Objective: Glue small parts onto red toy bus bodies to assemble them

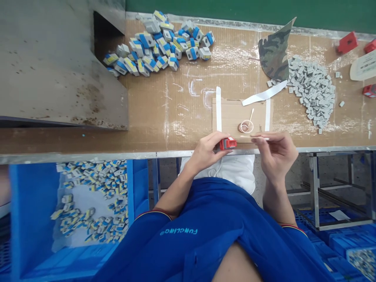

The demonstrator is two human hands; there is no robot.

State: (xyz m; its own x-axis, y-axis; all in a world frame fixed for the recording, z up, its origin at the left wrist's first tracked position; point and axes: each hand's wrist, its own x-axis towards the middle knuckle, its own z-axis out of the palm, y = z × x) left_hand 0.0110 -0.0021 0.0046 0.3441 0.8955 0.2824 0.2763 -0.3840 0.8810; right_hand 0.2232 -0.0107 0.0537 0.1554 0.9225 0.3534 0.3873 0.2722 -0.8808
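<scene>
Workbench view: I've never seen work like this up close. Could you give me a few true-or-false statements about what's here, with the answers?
The left hand holds a small red block. True.

The right hand holds a second red block. False: it holds a thin white stick.

The camouflage cloth lies on the bench beside the grey pieces. True.

The grey pieces fill the blue crate. False: they lie on the bench, and the crate holds blue-and-white pieces.
</scene>
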